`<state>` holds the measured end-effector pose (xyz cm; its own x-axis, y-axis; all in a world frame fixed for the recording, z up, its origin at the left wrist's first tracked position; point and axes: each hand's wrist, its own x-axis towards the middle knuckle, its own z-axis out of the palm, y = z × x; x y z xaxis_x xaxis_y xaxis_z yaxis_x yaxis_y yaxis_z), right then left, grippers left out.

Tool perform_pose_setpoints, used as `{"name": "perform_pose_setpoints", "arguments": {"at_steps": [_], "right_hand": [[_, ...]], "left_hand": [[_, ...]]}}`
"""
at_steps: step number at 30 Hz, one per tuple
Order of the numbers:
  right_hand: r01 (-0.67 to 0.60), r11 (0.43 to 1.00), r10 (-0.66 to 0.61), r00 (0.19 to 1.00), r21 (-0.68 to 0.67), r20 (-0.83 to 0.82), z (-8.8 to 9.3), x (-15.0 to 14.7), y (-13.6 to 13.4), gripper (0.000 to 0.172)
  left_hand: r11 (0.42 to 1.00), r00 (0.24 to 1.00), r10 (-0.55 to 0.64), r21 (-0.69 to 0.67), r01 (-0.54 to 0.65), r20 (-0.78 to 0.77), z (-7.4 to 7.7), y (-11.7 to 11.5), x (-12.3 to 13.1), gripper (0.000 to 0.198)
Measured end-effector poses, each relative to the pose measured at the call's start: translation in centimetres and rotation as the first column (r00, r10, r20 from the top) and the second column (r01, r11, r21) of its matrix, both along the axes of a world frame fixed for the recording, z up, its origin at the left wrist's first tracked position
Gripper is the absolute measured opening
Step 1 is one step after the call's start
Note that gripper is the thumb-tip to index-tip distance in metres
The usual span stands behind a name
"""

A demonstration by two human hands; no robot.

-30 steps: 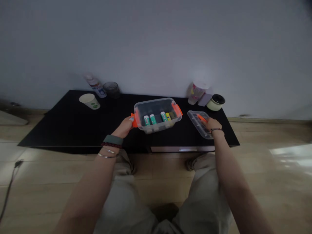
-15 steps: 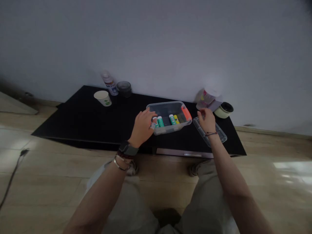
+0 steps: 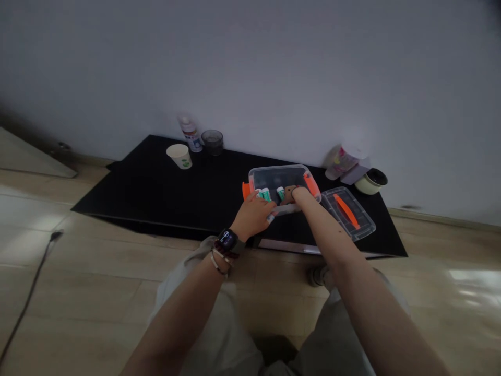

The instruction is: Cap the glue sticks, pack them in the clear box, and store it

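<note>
A clear plastic box [image 3: 278, 171] with orange latches stands on the black tabletop. Inside lie several small green tubes [image 3: 266, 194] with white caps. My left hand [image 3: 253, 215] is at the front left of the box, fingers bent over its rim; a small pale bit shows by the fingertips, too unclear to name. Reaching over the front wall, my right hand [image 3: 290, 194] is down in the box beside a green tube [image 3: 281, 193], its fingers curled and mostly hidden. The clear lid [image 3: 362, 211], with an orange handle, lies to the right of the box.
On the left are a paper cup [image 3: 180, 156], a spray can [image 3: 191, 136] and a dark glass bowl [image 3: 213, 142]. A clear pink-patterned container [image 3: 340, 163] and a cream pot [image 3: 371, 183] stand at the right rear, near the wall. The black table [image 3: 148, 193] has a front drawer.
My right hand has moved left from above the lid into the box, uncovering the lid's orange handle and covering the yellow tube. My left hand has shifted lower along the box's front rim.
</note>
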<state>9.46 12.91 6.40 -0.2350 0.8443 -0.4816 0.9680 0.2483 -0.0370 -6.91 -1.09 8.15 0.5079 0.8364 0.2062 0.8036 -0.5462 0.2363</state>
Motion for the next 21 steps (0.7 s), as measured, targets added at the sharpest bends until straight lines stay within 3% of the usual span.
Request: {"name": "perform_pose_setpoints", "arguments": {"at_steps": [4, 7, 10, 13, 15, 17, 19, 21], "right_hand": [[-0.023, 0.998, 0.023, 1.0, -0.054, -0.003, 1.6, -0.1, -0.7, 0.031], [-0.025, 0.985, 0.054, 0.984, 0.171, -0.169, 4.1, 1.7, -1.8, 0.039], [0.077, 0.905, 0.124, 0.893, 0.419, -0.432, 6.9, 5.0, -4.3, 0.045], [0.116, 0.882, 0.178, 0.815, 0.457, -0.551, 8.4, 8.1, -8.2, 0.048], [0.075, 0.913, 0.189, 0.792, 0.4, -0.581, 8.0, 9.1, -11.0, 0.043], [0.037, 0.946, 0.181, 0.762, 0.321, -0.621, 6.8, 9.1, -13.5, 0.034], [0.053, 0.967, 0.14, 0.706, 0.249, -0.694, 5.3, 8.5, -15.5, 0.029], [0.116, 0.978, 0.063, 0.638, 0.176, -0.768, 4.2, 7.7, -17.0, 0.025]], "left_hand": [[0.999, 0.998, 0.043, 0.023, -0.042, -0.037, 0.2, -0.2, -0.1, 0.023], [0.994, 0.993, 0.104, 0.035, -0.103, -0.054, 0.2, -0.2, -0.2, 0.025], [0.983, 0.984, 0.178, 0.043, -0.177, -0.031, 0.2, 0.0, -0.4, 0.028], [0.968, 0.973, 0.211, 0.119, -0.221, 0.088, 0.5, -0.2, 0.0, 0.042], [0.969, 0.98, 0.13, 0.191, -0.158, 0.152, 0.7, -0.8, 0.7, 0.056], [0.98, 0.988, -0.037, 0.2, 0.007, 0.147, 0.6, -1.8, 1.8, 0.063], [0.981, 0.977, -0.172, 0.106, 0.159, 0.123, 0.2, -2.9, 3.2, 0.063], [0.979, 0.974, -0.19, -0.052, 0.197, 0.125, -0.4, -3.9, 4.4, 0.059]]}}
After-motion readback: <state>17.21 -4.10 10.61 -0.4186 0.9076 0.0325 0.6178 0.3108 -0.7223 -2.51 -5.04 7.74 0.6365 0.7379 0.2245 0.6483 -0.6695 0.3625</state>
